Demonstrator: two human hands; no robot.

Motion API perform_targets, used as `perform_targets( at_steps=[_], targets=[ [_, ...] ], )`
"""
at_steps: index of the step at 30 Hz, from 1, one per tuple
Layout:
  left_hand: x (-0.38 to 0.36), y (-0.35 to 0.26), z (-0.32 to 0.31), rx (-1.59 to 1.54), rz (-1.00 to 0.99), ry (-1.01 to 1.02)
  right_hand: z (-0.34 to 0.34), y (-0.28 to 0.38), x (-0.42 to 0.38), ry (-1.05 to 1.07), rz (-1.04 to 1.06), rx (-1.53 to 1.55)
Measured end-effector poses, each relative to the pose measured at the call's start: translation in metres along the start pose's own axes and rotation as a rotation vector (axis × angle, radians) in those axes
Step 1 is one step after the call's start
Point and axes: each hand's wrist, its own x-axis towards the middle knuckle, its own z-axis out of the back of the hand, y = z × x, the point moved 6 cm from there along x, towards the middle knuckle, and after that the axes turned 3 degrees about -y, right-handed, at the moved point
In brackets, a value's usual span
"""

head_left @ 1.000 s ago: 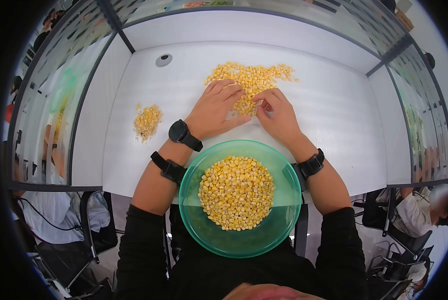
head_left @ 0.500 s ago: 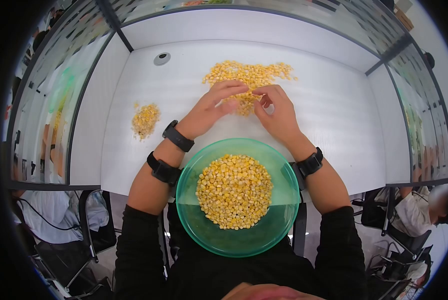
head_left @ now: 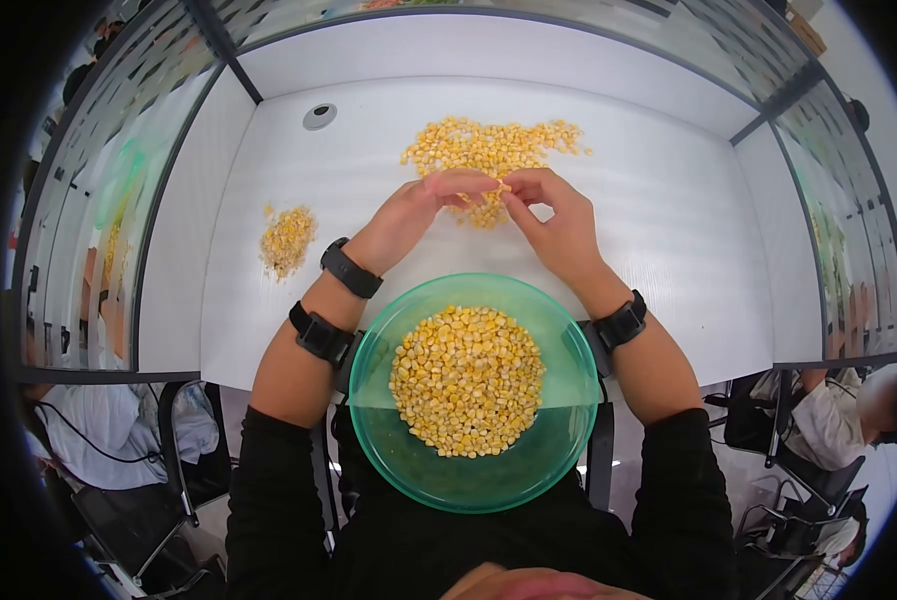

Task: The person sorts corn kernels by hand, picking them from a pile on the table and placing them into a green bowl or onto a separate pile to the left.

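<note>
Over the near part of a spread of loose corn kernels (head_left: 488,145) on the table, my two hands meet at the fingertips. My left hand (head_left: 433,198) has its fingers stretched out toward the right, and its palm is mostly hidden. Thumb and forefinger of my right hand (head_left: 558,215) pinch a small yellow corn kernel (head_left: 503,187) against the left fingertips. Below the hands, a green see-through bowl (head_left: 473,490) sits at the table's front edge, close to my body. Many corn kernels (head_left: 466,380) are heaped inside it.
A smaller pile of paler, crumbly corn bits (head_left: 288,242) lies on the left of the white table (head_left: 668,260). Behind it is a round cable hole (head_left: 319,117). Low partitions with glass tops enclose the table. A seated person (head_left: 828,420) is beyond the right side.
My right thumb and forefinger have closed into a pinch and come up to the left fingertips. The left fingers have drawn closer together. The bowl and piles look the same.
</note>
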Motion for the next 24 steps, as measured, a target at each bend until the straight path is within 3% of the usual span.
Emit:
perform_targets(
  at_steps=[6,9,15,24],
  targets=[
    [0.000,0.010,0.014,0.266,0.086,-0.345,-0.001,0.000,-0.002,0.025,-0.056,0.083],
    [0.001,0.008,0.011,0.353,0.022,-0.320,-0.002,0.012,-0.002,0.081,-0.002,0.091],
    [-0.001,0.000,0.006,0.426,0.075,-0.259,-0.004,0.021,-0.003,0.096,0.061,0.062],
    [-0.001,0.004,0.008,0.373,0.046,-0.259,-0.005,0.026,-0.005,0.103,0.161,0.066]
  ],
)
